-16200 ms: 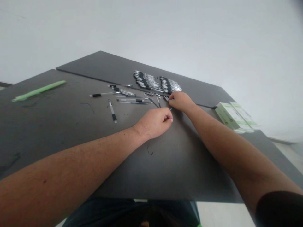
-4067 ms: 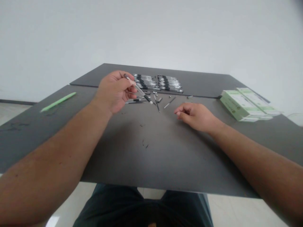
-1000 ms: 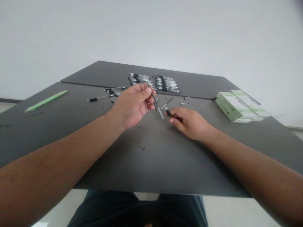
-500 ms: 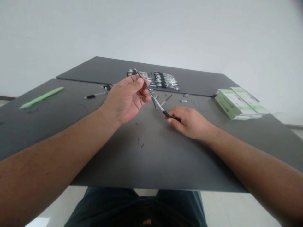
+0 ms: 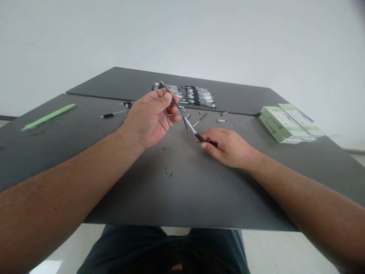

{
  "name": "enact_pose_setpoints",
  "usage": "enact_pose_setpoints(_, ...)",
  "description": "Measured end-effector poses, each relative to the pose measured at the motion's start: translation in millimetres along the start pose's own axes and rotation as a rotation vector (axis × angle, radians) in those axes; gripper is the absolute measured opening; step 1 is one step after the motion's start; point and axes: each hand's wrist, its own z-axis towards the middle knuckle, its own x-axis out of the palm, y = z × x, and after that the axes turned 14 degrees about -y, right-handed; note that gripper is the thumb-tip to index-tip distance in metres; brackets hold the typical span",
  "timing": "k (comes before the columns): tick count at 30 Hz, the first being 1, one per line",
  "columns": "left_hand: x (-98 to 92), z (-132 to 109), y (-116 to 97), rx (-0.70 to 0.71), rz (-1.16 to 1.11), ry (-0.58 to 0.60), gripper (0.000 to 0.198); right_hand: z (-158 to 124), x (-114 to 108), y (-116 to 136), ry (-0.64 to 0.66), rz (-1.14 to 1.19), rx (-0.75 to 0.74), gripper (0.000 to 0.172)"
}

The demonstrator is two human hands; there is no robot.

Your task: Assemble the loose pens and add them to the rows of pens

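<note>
My left hand [image 5: 155, 118] pinches a thin dark pen refill [image 5: 177, 105] between thumb and forefinger, its pale tip pointing up and away. The lower end of the refill runs into a clear pen barrel [image 5: 190, 125] with a black grip. My right hand [image 5: 225, 146] is closed around that grip, low over the table. Refill and barrel form one slanting line between the two hands. Just behind them, loose refills [image 5: 201, 119] and small metallic pen parts [image 5: 221, 120] lie on the table.
Two groups of clear pens with black grips [image 5: 200, 96] lie farther back. Another pen part with a black grip [image 5: 108, 115] rests left of my left hand. A green stick-shaped object [image 5: 49, 117] lies far left. Green-and-white boxes [image 5: 285, 123] stand at right on the dark table [image 5: 182, 198].
Both hands hold nearly the same pose, with refill and barrel still in line. The whole view has shifted very slightly.
</note>
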Motion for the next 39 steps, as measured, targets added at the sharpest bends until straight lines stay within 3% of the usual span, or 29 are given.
enact_pose_setpoints(19, 5.5, -6.1, -0.2, 0.007, 0.030, -0.022, 0.022, -0.2, 1.9, 1.0, -0.018, 0.013, 0.015, 0.014)
enact_pose_setpoints(27, 4.2, -13.6, 14.7, 0.066, 0.078, 0.108, 0.016, 0.7, 2.2, 1.4, -0.036, 0.031, 0.061, 0.014)
enact_pose_setpoints(39, -3.2, -17.0, 40.5, 0.174, 0.444, 0.245, 0.007, 2.5, 0.3, 4.0, -0.030, 0.068, 0.074, 0.015)
